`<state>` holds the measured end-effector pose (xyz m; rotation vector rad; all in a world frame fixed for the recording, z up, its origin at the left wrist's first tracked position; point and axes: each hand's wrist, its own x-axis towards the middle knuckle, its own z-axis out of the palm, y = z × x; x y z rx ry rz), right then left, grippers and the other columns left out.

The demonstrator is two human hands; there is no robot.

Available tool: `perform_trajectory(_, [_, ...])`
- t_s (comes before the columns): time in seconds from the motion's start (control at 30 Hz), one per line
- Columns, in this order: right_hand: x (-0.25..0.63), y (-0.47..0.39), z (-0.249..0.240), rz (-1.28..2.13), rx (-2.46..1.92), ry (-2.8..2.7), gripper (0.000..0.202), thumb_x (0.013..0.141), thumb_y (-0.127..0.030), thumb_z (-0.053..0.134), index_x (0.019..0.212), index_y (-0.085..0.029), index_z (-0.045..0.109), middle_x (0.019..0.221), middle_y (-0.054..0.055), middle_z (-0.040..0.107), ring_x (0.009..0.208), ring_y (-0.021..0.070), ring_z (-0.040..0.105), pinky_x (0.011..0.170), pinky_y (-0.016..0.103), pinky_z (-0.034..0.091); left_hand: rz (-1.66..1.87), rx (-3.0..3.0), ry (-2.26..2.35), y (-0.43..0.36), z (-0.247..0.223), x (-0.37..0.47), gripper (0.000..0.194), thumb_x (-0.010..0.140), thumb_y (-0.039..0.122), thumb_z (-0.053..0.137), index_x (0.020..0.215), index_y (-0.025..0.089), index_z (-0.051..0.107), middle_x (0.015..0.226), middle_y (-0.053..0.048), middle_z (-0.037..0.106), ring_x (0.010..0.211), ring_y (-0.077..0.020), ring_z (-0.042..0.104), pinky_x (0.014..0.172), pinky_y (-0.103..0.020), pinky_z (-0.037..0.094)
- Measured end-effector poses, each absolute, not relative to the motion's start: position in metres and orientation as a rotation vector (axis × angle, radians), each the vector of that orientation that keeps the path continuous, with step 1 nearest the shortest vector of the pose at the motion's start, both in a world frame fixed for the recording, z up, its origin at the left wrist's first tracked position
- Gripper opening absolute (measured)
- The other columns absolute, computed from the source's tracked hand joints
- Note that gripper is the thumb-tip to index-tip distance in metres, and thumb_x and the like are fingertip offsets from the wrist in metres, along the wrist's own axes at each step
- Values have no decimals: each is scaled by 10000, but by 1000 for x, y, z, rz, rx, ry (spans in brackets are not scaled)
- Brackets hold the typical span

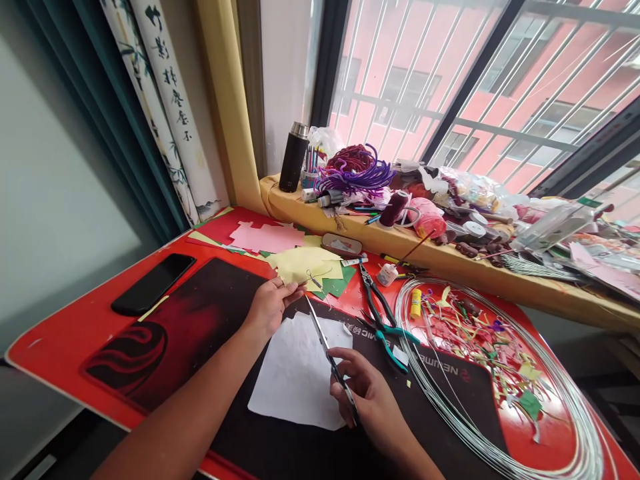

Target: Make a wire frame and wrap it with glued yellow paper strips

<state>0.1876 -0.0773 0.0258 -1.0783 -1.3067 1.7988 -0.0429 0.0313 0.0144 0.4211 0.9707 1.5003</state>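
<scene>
My left hand (273,303) is closed in a pinch on a thin piece of wire (316,281), whose looped end sticks out to the right over the yellow paper (295,263). My right hand (357,387) is wrapped round a pair of scissors (323,337), with the blades pointing up and away toward the left hand's fingertips. A white sheet of paper (295,373) lies beneath the scissors on the dark mat (220,320). Pliers with teal handles (383,327) rest just right of the sheet.
A coil of silvery wire (440,400) rings many paper scraps (480,333) at the right. A black phone (153,283) lies at the left. Behind, the ledge (465,267) holds a black flask (294,159), purple stems (357,177) and yarn (427,217). A small white bottle (387,274) stands near the pliers.
</scene>
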Motion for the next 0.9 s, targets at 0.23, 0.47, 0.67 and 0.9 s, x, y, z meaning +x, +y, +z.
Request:
perform_trajectory(0.23, [187, -79, 24, 1778, -1128, -1322, 552, 815, -544, 820, 1233, -232, 638, 813, -40, 561, 456, 31, 440, 404, 178, 375, 1548, 422, 974, 31, 11, -43, 174, 747, 36, 766, 898, 107, 817, 968, -119, 813, 859, -171, 756, 737, -210, 599])
perform_trajectory(0.47, [184, -82, 25, 1788, -1142, -1331, 574, 804, -543, 825, 1245, -228, 633, 809, -40, 566, 466, 39, 451, 408, 182, 376, 1545, 456, 983, 32, 9, -41, 183, 703, 75, 812, 883, 110, 817, 941, -123, 814, 822, -172, 739, 732, -235, 575])
perform_trajectory(0.67, [185, -84, 23, 1761, -1143, -1358, 563, 813, -545, 818, 1244, -232, 635, 835, -30, 571, 480, 44, 458, 410, 184, 396, 1550, 446, 1003, 31, 11, -40, 164, 705, 73, 820, 864, 108, 803, 899, -111, 805, 772, -154, 719, 739, -243, 578])
perform_trajectory(0.9, [188, -80, 20, 1703, -1136, -1328, 559, 823, -553, 810, 1250, -235, 643, 848, -21, 558, 466, 48, 462, 398, 195, 402, 1534, 457, 1010, 31, 8, -40, 141, 693, 84, 834, 824, 114, 790, 858, -85, 789, 714, -129, 686, 688, -227, 560])
